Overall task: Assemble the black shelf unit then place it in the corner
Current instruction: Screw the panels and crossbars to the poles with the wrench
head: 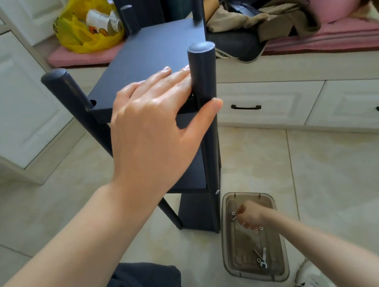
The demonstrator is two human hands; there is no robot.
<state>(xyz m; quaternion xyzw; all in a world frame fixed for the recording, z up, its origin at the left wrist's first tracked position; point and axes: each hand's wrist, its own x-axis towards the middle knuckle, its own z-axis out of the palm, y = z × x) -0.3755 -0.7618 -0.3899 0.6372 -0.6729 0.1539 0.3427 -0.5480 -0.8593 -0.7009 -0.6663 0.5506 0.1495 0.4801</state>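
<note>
Head view: the black shelf unit (151, 48) stands upright on the tiled floor in the middle of the scene, just in front of the white drawer bench (270, 103), its four round posts rising above the top board. The left hand (156, 123) lies flat on the near end of that board, fingers straight and together, with the thumb spread out against the front of the near-right post (203, 76). It steadies the frame rather than grasping it.

Low on the right, just beside the unit's foot, sits a clear brown tray (277, 249). The right hand (251, 216) reaches into its far end with fingers curled, apparently pinching a small screw (234, 218) at the fingertips, though I cannot tell whether it is lifted clear. A washer (260, 228) and a small spanner (264, 258) lie nearer in the tray.

The step in hand looks like fetching hardware — the frame is largely up, so this is probably late fastening. Next, the screw must come up to a hole in the near-right post while the left hand keeps the unit from rocking. The spanner will likely be wanted after.
</note>
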